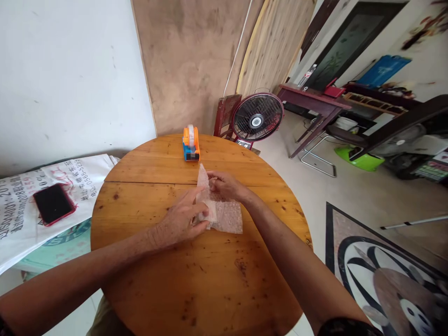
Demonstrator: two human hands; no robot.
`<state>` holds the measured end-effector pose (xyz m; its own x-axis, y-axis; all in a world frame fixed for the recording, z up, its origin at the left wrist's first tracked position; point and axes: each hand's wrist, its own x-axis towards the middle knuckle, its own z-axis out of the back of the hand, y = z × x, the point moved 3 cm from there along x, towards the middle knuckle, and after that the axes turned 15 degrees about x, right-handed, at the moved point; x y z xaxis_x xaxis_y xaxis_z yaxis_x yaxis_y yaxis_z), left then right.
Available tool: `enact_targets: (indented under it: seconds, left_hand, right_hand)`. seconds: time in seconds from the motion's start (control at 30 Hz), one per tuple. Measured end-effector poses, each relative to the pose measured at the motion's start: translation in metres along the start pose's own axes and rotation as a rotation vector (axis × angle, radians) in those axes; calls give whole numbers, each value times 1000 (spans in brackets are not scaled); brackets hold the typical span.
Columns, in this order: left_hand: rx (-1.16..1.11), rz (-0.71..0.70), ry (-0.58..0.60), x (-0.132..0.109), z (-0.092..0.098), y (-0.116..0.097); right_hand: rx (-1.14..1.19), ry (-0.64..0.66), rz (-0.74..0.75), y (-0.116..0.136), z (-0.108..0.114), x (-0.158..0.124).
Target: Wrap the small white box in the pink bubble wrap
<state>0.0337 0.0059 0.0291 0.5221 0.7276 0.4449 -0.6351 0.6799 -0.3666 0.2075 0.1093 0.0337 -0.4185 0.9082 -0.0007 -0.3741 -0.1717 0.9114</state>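
Note:
A sheet of clear bubble wrap (227,217) lies on the round wooden table, partly folded, with its far end standing up in a point. Something pale and flat seems to be under or inside the fold, but I cannot make out what. My left hand (187,212) presses on the left side of the wrap, its thumb and fingers closed on the edge there. My right hand (226,185) is on the far side, fingers curled round the raised fold. Beyond both hands stands an orange and blue tape dispenser (191,143) with a roll of clear tape.
The round table (210,280) has a seam across it. On the left, a black-screened phone (54,204) rests on a white printed sack (17,200). A fan (257,119) stands behind the table's right side, near a dark red desk (315,100).

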Motion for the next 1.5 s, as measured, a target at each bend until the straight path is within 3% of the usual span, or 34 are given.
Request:
enact_targets:
  seconds: [0.13,0.37,0.57,0.7,0.83,0.93,1.0,1.1,1.17,1.37,1.5]
  left_hand:
    - [-60,-8,123,7,2,-1]
    - [-72,16,266,15,-3,-2]
    - [-37,-38,243,12,-1,-5]
    - [-17,-55,285,16,3,-6]
    - [-2,-61,338,21,7,-7]
    - [9,-48,359,23,9,-8]
    - [16,-41,356,23,10,-9]
    - [20,-39,334,22,11,-10]
    - [17,-41,315,21,10,-10]
    - [-6,-42,261,18,5,-7]
    - [-6,-52,247,19,4,-7]
  right_hand:
    - [266,-14,-150,-5,4,7]
    - [344,-176,-243,-12,9,16]
    - [263,-274,-79,-1,23,-4]
    - [31,-253,112,13,26,-33]
    - [-145,-340,222,23,26,-67]
    - [-162,-424,144,23,22,-95]
    - [-104,-457,16,19,18,-114]
    - [-16,-435,-195,12,7,-134]
    - [14,-413,-261,8,0,-138]
    - [-60,-440,-203,0,-10,-122]
    - [7,-469,-139,1,-14,-114]
